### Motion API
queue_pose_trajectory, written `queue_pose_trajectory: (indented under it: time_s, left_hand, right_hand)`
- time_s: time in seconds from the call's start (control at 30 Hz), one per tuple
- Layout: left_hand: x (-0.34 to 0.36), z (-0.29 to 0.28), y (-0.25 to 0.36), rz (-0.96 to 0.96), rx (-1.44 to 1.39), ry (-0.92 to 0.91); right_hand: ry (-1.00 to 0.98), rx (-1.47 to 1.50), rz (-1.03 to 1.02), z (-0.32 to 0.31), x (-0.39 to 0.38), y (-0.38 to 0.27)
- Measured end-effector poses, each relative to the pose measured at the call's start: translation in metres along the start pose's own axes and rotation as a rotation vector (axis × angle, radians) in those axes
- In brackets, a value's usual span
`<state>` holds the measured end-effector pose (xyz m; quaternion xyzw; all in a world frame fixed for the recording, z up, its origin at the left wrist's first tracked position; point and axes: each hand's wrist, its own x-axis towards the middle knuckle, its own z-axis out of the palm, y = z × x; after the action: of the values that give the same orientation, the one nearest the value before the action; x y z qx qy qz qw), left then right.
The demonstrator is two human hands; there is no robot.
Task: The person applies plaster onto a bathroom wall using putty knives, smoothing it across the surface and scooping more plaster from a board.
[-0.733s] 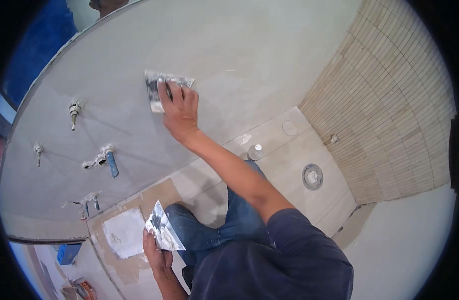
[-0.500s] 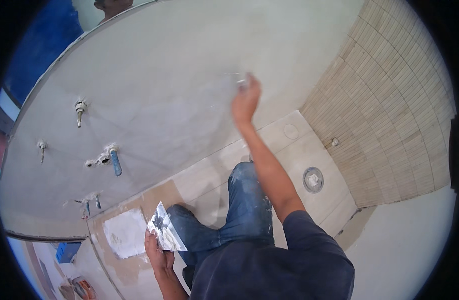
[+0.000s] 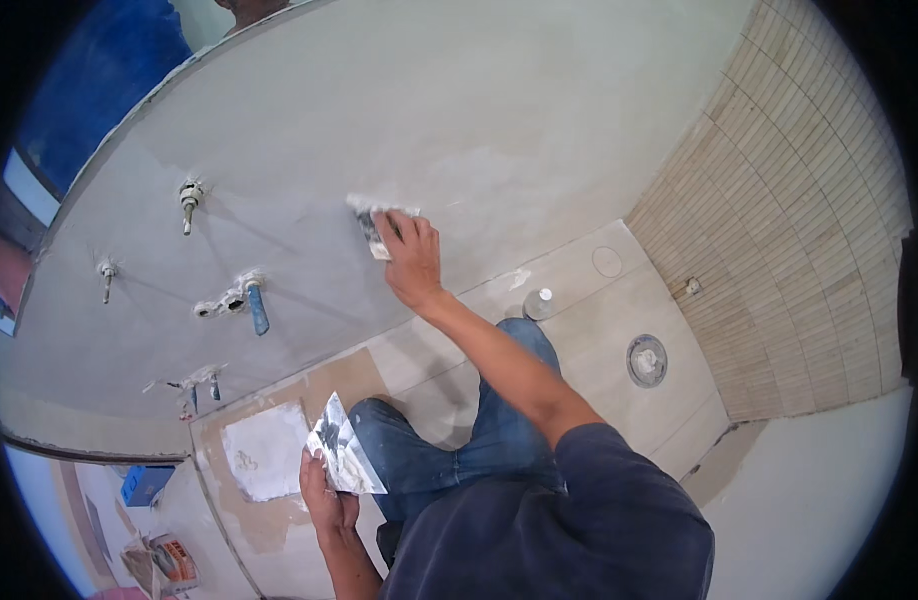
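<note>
In my right hand point(image 3: 415, 262) is a flat putty knife point(image 3: 371, 232). White filler lines its far edge, which meets the grey-white plastered wall point(image 3: 539, 90) in front of me. My left hand point(image 3: 326, 492), low and left of my knees, grips a shiny metal plate point(image 3: 341, 445) with a narrow top corner. White filler is smeared across that plate's face. Fingers wrap both tools; how the left thumb sits on the plate is partly hidden.
Pipe stubs and valves point(image 3: 254, 300) stick out of the wall at left. A round drain point(image 3: 647, 360) sits in the pale floor, near a bottle point(image 3: 539, 303). A white sheet point(image 3: 266, 455) lies at left, a blue box point(image 3: 147, 485) beyond. Narrow tiles point(image 3: 779, 220) cover the right wall.
My right hand has swept left and down across the wall with the putty knife. The bottle now shows past my knee. My left hand holds the plate much as before.
</note>
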<state>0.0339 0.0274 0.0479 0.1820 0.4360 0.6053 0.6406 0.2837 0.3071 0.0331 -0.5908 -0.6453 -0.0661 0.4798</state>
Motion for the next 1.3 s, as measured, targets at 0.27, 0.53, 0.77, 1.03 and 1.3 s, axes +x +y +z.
queue_pose_trajectory:
  time_s: [0.27, 0.53, 0.77, 1.03, 1.3]
  left_hand:
    - [-0.010, -0.020, 0.002, 0.019, 0.014, -0.008]
    - [-0.001, -0.029, -0.004, 0.015, 0.003, 0.024]
    - [-0.001, -0.024, 0.002, 0.019, 0.016, 0.069]
    - [-0.004, -0.033, 0.000, 0.020, -0.011, 0.058]
    - [0.009, -0.011, 0.002, -0.010, 0.010, -0.008]
  right_hand:
    - [0.512, 0.055, 0.442, -0.046, 0.045, 0.150]
    - [0.308, -0.059, 0.144, 0.017, 0.006, 0.091]
    - [0.485, 0.322, 0.860, -0.030, 0.010, 0.167]
    - [0.633, 0.608, 0.920, -0.028, 0.078, 0.151]
    - [0.267, -0.015, 0.149, 0.038, 0.006, 0.002]
